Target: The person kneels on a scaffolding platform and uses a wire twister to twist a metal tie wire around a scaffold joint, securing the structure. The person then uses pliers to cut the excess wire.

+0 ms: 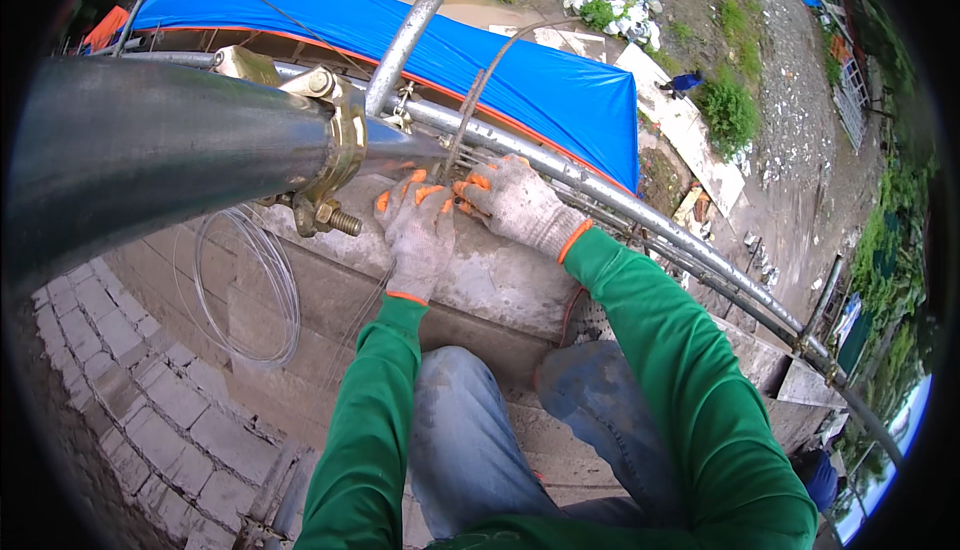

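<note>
My left hand (418, 235), in a pale knit glove with orange fingertips, is over the top of a concrete ledge (490, 290). Its fingers are curled, and what they hold is hidden beneath them. Thin wires (365, 320) trail down beside that wrist. Close by on the right, my right hand (520, 208), gloved alike, has its fingers drawn together at the foot of a rusty reinforcing bar (468, 115). Something small may be pinched there, but I cannot make it out. Both hands are beside the end of a large dark pipe (190, 145).
A brass-coloured scaffold clamp (345, 150) with a protruding bolt rings the large pipe. Galvanised scaffold tubes (640, 220) cross beyond my hands. A coil of wire (245, 290) hangs left of my knees. Far below are a blue tarpaulin (540, 90) and gravelly ground; block masonry (190, 410) curves at lower left.
</note>
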Action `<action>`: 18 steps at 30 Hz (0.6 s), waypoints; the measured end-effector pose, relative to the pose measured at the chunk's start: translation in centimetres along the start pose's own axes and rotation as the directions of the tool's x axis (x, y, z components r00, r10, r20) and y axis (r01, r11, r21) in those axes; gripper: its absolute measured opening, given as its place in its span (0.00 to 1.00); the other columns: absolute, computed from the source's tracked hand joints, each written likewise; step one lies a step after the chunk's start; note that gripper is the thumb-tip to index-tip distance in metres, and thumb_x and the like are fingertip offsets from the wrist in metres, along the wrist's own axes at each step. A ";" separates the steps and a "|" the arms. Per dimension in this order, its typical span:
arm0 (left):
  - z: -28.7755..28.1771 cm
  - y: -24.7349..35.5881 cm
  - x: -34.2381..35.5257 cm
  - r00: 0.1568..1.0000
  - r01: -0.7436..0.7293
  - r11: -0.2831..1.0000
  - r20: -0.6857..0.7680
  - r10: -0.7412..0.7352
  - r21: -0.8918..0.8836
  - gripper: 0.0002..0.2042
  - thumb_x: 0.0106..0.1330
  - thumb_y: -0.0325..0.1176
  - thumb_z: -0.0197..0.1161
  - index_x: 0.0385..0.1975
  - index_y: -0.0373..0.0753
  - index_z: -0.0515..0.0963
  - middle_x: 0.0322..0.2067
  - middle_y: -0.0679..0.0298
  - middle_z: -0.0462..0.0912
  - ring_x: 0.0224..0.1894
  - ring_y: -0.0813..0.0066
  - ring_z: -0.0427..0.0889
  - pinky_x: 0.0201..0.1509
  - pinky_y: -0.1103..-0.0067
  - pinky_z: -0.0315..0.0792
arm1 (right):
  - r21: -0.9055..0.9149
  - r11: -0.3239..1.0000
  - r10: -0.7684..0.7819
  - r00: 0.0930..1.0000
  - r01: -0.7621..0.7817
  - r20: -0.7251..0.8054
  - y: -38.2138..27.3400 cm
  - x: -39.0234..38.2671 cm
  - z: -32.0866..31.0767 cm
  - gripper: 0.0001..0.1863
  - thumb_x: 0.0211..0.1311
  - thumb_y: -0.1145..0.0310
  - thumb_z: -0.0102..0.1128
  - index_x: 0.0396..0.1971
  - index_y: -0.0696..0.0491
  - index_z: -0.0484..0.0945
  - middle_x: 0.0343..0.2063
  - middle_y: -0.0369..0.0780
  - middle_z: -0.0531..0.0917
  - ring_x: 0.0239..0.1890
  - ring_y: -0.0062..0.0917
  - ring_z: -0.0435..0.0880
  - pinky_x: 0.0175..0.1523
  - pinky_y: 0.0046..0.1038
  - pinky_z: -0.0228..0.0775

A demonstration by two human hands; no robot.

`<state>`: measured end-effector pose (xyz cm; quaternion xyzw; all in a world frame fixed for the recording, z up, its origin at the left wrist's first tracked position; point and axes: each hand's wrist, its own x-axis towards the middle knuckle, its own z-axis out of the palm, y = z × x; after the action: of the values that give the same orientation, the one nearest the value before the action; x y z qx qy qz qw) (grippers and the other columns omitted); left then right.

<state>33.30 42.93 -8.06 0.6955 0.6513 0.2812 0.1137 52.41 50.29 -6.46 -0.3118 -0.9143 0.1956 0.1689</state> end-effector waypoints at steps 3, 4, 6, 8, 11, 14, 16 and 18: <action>-0.5 0.0 -0.1 0.999 -0.012 1.000 0.047 0.013 -0.007 0.13 0.55 0.27 0.67 0.41 0.40 0.87 0.53 0.50 0.81 0.62 0.50 0.74 0.66 0.57 0.65 | -0.054 0.998 -0.020 1.000 0.021 0.016 0.1 0.1 0.0 0.15 0.65 0.56 0.62 0.45 0.48 0.84 0.34 0.40 0.79 0.41 0.35 0.82 0.48 0.39 0.73; -0.6 0.2 -0.1 0.999 0.005 1.000 0.046 -0.004 -0.014 0.14 0.55 0.27 0.66 0.42 0.40 0.87 0.53 0.50 0.81 0.62 0.50 0.74 0.66 0.58 0.65 | -0.051 0.999 -0.017 0.999 0.019 0.036 0.1 0.2 -0.2 0.15 0.65 0.56 0.62 0.45 0.48 0.84 0.34 0.40 0.80 0.41 0.35 0.82 0.47 0.39 0.73; -0.7 0.6 -0.1 0.998 0.041 0.999 0.042 -0.039 -0.028 0.15 0.54 0.26 0.65 0.42 0.41 0.88 0.53 0.49 0.81 0.62 0.50 0.74 0.66 0.58 0.66 | -0.046 0.999 -0.011 0.997 0.015 0.076 0.1 0.4 -0.3 0.15 0.65 0.56 0.61 0.44 0.49 0.84 0.34 0.40 0.80 0.41 0.36 0.83 0.47 0.39 0.73; -0.5 0.5 -0.1 0.998 0.052 0.997 0.036 -0.050 -0.052 0.15 0.55 0.26 0.65 0.43 0.41 0.88 0.53 0.48 0.81 0.62 0.51 0.75 0.66 0.58 0.66 | -0.060 0.998 -0.005 0.995 0.011 0.099 -0.1 0.4 -0.4 0.15 0.65 0.55 0.61 0.44 0.49 0.84 0.33 0.40 0.80 0.40 0.36 0.83 0.47 0.39 0.74; -0.5 0.3 -0.2 0.997 0.062 0.997 0.049 -0.060 -0.040 0.15 0.55 0.28 0.67 0.43 0.42 0.88 0.55 0.47 0.80 0.64 0.49 0.72 0.66 0.58 0.69 | -0.086 0.995 -0.034 0.995 0.043 0.098 -0.1 0.5 -0.5 0.16 0.65 0.54 0.60 0.41 0.51 0.84 0.33 0.40 0.80 0.40 0.36 0.84 0.46 0.40 0.74; -0.4 0.2 -0.2 0.994 0.053 0.999 0.098 -0.054 0.011 0.14 0.56 0.29 0.68 0.43 0.42 0.88 0.55 0.47 0.79 0.65 0.49 0.70 0.66 0.57 0.70 | -0.111 0.992 -0.041 0.987 0.059 0.153 0.2 0.6 -0.6 0.17 0.67 0.53 0.59 0.43 0.52 0.83 0.33 0.40 0.80 0.39 0.36 0.83 0.44 0.40 0.74; -0.4 0.2 -0.1 0.992 0.056 0.998 0.108 -0.059 0.032 0.14 0.57 0.30 0.67 0.44 0.42 0.88 0.54 0.46 0.79 0.66 0.49 0.70 0.66 0.57 0.70 | -0.130 0.989 -0.048 0.984 0.071 0.173 0.1 0.8 -0.6 0.17 0.66 0.54 0.59 0.41 0.52 0.83 0.32 0.40 0.79 0.38 0.35 0.83 0.42 0.40 0.74; -0.3 0.4 -0.2 0.993 0.076 0.997 0.091 -0.078 0.028 0.14 0.58 0.31 0.67 0.45 0.42 0.88 0.54 0.46 0.79 0.66 0.48 0.70 0.67 0.57 0.70 | -0.155 0.984 -0.064 0.986 0.089 0.157 0.0 0.8 -0.7 0.15 0.64 0.55 0.60 0.34 0.54 0.82 0.32 0.40 0.80 0.37 0.34 0.84 0.40 0.40 0.76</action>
<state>33.45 42.60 -7.62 0.6836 0.6751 0.2362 0.1457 52.07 50.98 -5.71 -0.2732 -0.9487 0.1372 0.0809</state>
